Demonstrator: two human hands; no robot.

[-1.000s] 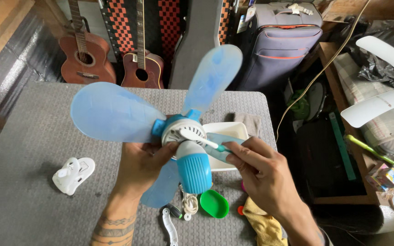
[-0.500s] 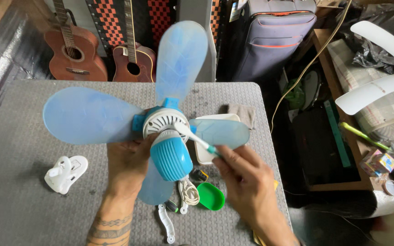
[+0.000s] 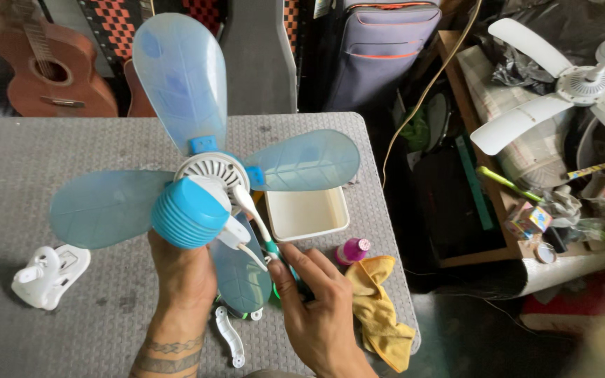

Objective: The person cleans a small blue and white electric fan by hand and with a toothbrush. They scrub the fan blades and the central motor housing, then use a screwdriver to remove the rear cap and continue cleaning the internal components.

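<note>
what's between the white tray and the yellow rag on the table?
In the head view, a small magenta bottle stands between the white tray and the yellow rag, on the grey table.

Pale blue fan (image 3: 204, 189) with a white hub; grey textured tabletop (image 3: 57, 147); cream tray (image 3: 307, 214); yellow cloth (image 3: 379, 308); far checkered red-black case (image 3: 117, 24).

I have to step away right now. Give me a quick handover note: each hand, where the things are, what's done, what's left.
Left hand: grips the blue fan from below, holding it above the grey table.
Right hand: holds a toothbrush with its head at the white vented hub.
Nearby: white tray, yellow cloth, pink bottle, white part to the left.
Done: fan in hand, brush at the hub.
Left: how clean the hub is cannot be judged; the blades look hazy.
</note>
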